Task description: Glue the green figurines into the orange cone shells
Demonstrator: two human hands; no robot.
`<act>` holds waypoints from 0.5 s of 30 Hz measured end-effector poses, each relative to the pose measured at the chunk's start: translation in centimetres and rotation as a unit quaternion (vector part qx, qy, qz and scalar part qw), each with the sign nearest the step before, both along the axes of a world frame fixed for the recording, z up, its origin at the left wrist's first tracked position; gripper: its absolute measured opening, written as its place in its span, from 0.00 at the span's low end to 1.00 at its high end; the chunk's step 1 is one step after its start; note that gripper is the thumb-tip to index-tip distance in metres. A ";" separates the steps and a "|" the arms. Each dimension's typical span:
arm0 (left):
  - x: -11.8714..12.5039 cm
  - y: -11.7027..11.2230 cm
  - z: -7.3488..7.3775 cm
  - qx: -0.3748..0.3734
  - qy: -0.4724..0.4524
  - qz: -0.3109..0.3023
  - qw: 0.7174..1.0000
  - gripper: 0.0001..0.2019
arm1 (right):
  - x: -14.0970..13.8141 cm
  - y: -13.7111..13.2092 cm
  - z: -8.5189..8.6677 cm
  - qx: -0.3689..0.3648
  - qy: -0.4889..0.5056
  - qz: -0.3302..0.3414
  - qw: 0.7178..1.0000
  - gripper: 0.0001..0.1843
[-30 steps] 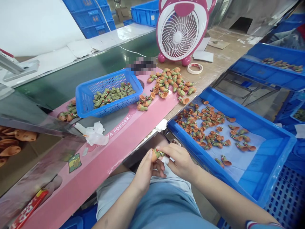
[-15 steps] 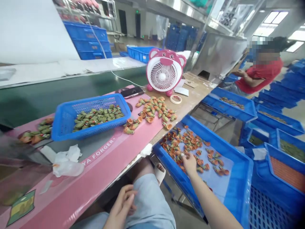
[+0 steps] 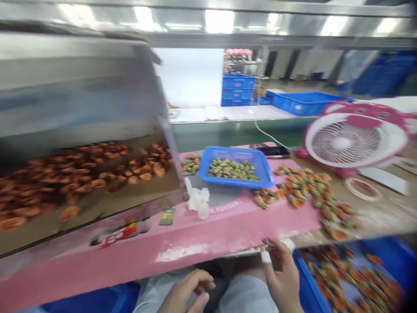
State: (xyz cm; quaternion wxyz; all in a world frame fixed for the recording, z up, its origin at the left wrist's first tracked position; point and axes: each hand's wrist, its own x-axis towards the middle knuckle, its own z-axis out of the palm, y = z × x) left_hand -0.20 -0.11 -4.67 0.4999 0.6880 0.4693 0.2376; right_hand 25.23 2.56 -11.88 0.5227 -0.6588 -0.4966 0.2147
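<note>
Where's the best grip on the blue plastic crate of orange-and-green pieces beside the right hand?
Probably the top rim of the near wall of the blue plastic crate, coming from above with the right hand, which is just beside it. That raised, straight edge stands clear of the orange-and-green pieces lying inside.

Pink-and-white desk fan (image 3: 347,141) at the right edge
Roll of tape (image 3: 362,189) just below it, phone (image 3: 274,151) to its left, stacked blue crates (image 3: 237,89) at upper centre.
</note>
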 end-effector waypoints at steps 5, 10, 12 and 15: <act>-5.3 1.9 4.7 0.125 0.044 0.124 0.983 0.11 | -8.8 7.1 2.1 0.035 -0.022 0.181 0.983 0.34; -11.9 6.8 7.7 0.250 0.180 0.262 0.915 0.13 | -12.5 10.7 0.7 0.005 -0.070 0.242 0.968 0.28; -14.6 10.4 8.5 0.274 0.244 0.288 0.885 0.14 | -12.9 10.9 0.4 -0.009 -0.084 0.244 0.966 0.24; -17.8 16.7 9.3 0.291 0.265 0.312 0.865 0.16 | -13.1 10.7 0.5 -0.026 -0.093 0.238 0.967 0.23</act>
